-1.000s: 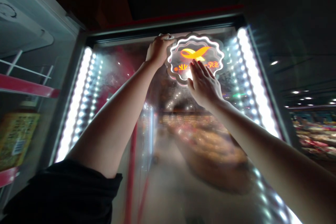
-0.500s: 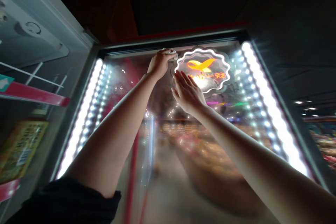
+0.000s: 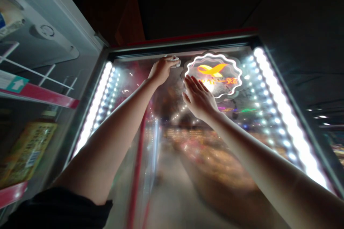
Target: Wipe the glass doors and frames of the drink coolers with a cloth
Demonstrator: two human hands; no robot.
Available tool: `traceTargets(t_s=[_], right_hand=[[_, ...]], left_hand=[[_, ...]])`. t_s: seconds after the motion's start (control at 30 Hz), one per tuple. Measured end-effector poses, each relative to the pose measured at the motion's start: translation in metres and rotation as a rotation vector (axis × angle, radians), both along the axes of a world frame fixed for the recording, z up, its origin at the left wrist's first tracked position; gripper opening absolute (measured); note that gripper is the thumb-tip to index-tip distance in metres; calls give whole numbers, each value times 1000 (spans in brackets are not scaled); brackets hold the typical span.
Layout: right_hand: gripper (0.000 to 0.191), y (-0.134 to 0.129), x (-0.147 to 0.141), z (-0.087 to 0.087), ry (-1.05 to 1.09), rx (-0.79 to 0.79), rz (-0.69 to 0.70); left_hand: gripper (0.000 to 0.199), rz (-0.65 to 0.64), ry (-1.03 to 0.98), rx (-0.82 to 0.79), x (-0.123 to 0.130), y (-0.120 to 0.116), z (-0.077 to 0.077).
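At the glass door (image 3: 169,100), the left hand (image 3: 160,70) grips a white cloth (image 3: 176,63); right of this hand glows the neon sign (image 3: 214,74). The open right hand (image 3: 200,99) has shifted to the sign's left edge, uncovering its middle.

Small white lights (image 3: 322,117) dot the dark ceiling (image 3: 301,25).

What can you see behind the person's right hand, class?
Behind the right hand is part of the glowing sign on the glass door. The orange emblem shows above it; any lettering the hand covers cannot be seen.
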State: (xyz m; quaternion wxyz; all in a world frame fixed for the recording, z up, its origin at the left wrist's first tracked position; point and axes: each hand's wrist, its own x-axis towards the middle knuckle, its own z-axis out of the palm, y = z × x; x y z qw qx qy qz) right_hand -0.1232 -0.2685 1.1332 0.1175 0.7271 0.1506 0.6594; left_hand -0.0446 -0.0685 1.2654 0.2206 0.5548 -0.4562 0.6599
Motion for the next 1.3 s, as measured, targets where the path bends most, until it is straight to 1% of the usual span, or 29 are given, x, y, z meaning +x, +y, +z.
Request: traceTargets(t_s=[0.07, 0.1, 0.17, 0.23, 0.3, 0.33, 0.43, 0.5, 0.57, 0.63, 0.7, 0.77, 0.8, 0.87, 0.93, 1.0, 1.03, 1.1, 1.17, 1.23, 1.3], right_hand=[[69, 0, -2, 0, 1, 1, -6], [69, 0, -3, -1, -1, 1, -6], [70, 0, -3, -1, -7, -1, -6], [69, 0, -3, -1, -17, -3, -8], [69, 3, -1, -1, -32, -4, -7], [69, 5, 0, -1, -40, -6, -1], [70, 19, 4, 1, -52, -23, 30], [70, 30, 6, 2, -42, -33, 45], [70, 41, 7, 2, -19, -28, 49], [70, 51, 7, 2, 10, -19, 52], [71, 57, 9, 1, 37, -20, 61], [71, 64, 12, 1, 49, -25, 74], [72, 67, 13, 1, 48, -27, 81], [72, 74, 17, 2, 36, -29, 94], [72, 82, 20, 3, 25, -30, 100], [72, 88, 23, 4, 25, -24, 86], [72, 91, 23, 4, 29, -20, 71], [72, 93, 25, 4, 36, -19, 43], [72, 92, 25, 4, 35, -30, 34], [72, 91, 26, 4, 29, -38, 44], [73, 89, 27, 4, 24, -41, 57]], left_hand=[[50, -10, -1, 71, 2, 12, -2], [48, -14, 3, 80, 4, 19, -1], [46, -19, 18, 34, 8, 30, 4], [45, -22, 39, -57, 10, 31, 9], [47, -23, 54, -118, 10, 23, 11], [48, -24, 52, -123, 10, 18, 11], [52, -29, -1, -35, 9, 12, 5], [53, -29, -37, 49, 11, 20, 1], [52, -32, -41, 76, 15, 36, 0], [50, -45, -18, 16, 21, 53, 4], [49, -61, 16, -87, 26, 62, 10], [49, -63, 48, -174, 29, 62, 14], [50, -57, 55, -193, 29, 59, 14], [54, -40, 32, -165, 29, 55, 11], [56, -33, -19, -72, 29, 57, 5], [56, -39, -53, 8, 32, 68, -1], [55, -46, -56, 20, 34, 77, -1], [52, -52, -36, -19, 39, 94, 1], [49, -45, 1, -113, 44, 106, 8], [47, -31, 41, -203, 48, 108, 13], [47, -20, 56, -226, 47, 103, 12]])
